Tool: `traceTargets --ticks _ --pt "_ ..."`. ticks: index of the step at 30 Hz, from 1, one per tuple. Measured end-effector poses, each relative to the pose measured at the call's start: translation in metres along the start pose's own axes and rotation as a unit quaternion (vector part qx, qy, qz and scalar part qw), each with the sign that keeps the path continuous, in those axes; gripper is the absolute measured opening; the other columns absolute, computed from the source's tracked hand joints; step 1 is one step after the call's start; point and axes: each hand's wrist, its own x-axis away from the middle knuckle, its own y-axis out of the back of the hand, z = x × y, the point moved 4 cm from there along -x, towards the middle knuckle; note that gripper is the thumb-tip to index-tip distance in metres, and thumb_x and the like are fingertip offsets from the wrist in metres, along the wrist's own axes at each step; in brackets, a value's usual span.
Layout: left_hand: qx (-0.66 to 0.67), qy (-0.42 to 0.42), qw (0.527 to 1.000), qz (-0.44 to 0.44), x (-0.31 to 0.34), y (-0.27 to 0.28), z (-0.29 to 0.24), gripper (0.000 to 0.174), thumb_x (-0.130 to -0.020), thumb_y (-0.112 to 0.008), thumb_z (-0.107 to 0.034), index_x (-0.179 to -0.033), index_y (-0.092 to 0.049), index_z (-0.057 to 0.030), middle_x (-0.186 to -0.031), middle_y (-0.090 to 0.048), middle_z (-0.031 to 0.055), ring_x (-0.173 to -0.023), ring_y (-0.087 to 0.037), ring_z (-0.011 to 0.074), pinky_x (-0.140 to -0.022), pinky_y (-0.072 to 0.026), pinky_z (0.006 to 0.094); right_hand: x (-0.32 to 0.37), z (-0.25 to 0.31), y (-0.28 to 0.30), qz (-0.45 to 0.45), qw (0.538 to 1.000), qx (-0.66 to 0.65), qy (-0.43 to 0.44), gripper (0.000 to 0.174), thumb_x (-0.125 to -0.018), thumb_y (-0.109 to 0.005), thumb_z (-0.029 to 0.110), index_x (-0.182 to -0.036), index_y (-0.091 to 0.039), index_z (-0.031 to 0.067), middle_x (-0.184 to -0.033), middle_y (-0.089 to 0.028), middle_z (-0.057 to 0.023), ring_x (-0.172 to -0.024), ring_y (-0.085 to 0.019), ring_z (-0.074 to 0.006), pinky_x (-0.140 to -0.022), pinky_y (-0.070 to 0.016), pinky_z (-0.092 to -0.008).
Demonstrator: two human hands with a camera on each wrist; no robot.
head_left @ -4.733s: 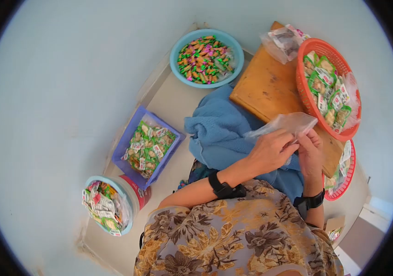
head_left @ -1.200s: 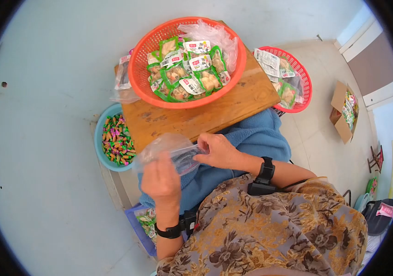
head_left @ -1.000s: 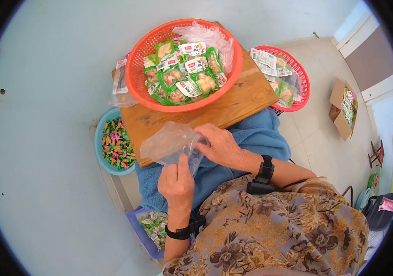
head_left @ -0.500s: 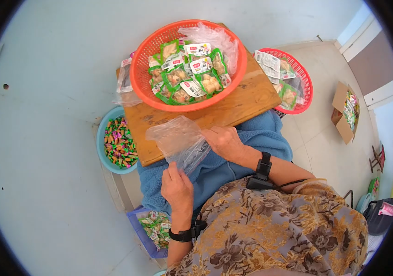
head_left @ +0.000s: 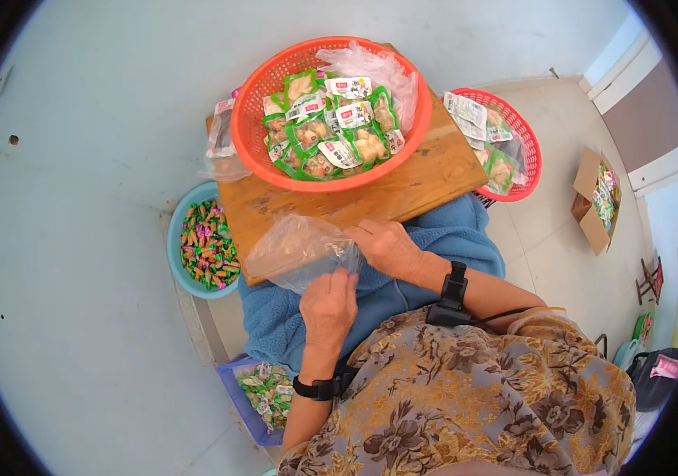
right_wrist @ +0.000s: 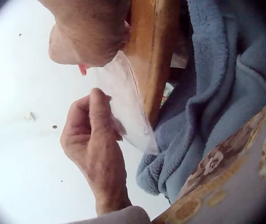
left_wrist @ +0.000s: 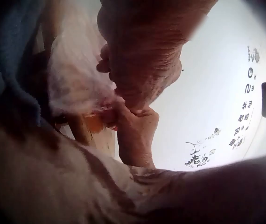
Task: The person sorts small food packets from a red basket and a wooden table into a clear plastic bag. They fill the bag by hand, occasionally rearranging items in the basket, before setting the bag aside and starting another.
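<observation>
A clear plastic bag [head_left: 295, 247] spreads out over the near edge of the wooden board and the blue fleece cloth [head_left: 402, 297]. My left hand [head_left: 329, 313] pinches its near side between thumb and fingers. With curled fingers, my right hand [head_left: 389, 247] grips the bag's right end, close beside the left. In the right wrist view the left hand [right_wrist: 98, 144] holds the thin film [right_wrist: 126, 95], which hangs toward the cloth. The left wrist view has both hands close together at the bag [left_wrist: 74, 74]; much of it is dark.
An orange-red basket [head_left: 247, 131] of snack packets [head_left: 307, 131] and loose plastic bags stands on the wooden board [head_left: 450, 170]. Around it are a second red basket [head_left: 531, 151], a blue basin [head_left: 176, 238] of wrapped sweets, a purple crate [head_left: 255, 420] and a cardboard box [head_left: 585, 198].
The view has swung from the crate side toward the baskets. The bag, earlier narrow in the hands, is now puffed wider. My left hand has moved in closer to the right hand.
</observation>
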Motion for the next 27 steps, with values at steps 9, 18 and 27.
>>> traceTargets --ticks 9,18,27 --pt "0.088 0.273 0.939 -0.190 0.009 0.043 0.080 0.016 -0.093 -0.065 -0.017 -0.089 -0.066 -0.0014 -0.081 -0.064 0.0093 -0.071 -0.061 0.0226 -0.061 -0.0463 0.0349 0.003 -0.020 0.017 -0.039 0.984 -0.172 -0.036 0.026 -0.079 -0.058 -0.009 -0.101 -0.067 0.0025 -0.095 -0.067 -0.0123 -0.087 -0.066 -0.0312 -0.073 -0.0540 -0.0362" --pt "0.405 0.505 0.761 0.044 0.030 0.002 0.130 0.067 -0.101 -0.042 -0.056 -0.097 -0.070 0.0046 -0.087 -0.071 0.0117 -0.076 -0.063 0.0179 -0.071 -0.0494 0.0297 0.006 -0.021 0.029 0.003 0.945 -0.322 -0.062 0.025 -0.082 -0.055 -0.014 -0.098 -0.067 0.0006 -0.095 -0.070 -0.0109 -0.089 -0.068 -0.0251 -0.078 -0.0522 -0.0329" --pt "0.569 0.506 0.608 0.225 0.038 -0.034 0.108 0.079 -0.099 -0.033 -0.067 -0.108 -0.067 0.0039 -0.092 -0.072 0.0130 -0.077 -0.067 0.0202 -0.069 -0.0521 0.0301 -0.001 -0.003 0.039 0.074 0.765 -0.630 -0.112 0.008 -0.096 -0.056 -0.001 -0.097 -0.064 -0.0012 -0.100 -0.070 -0.0098 -0.104 -0.069 -0.0222 -0.090 -0.0537 -0.0324"
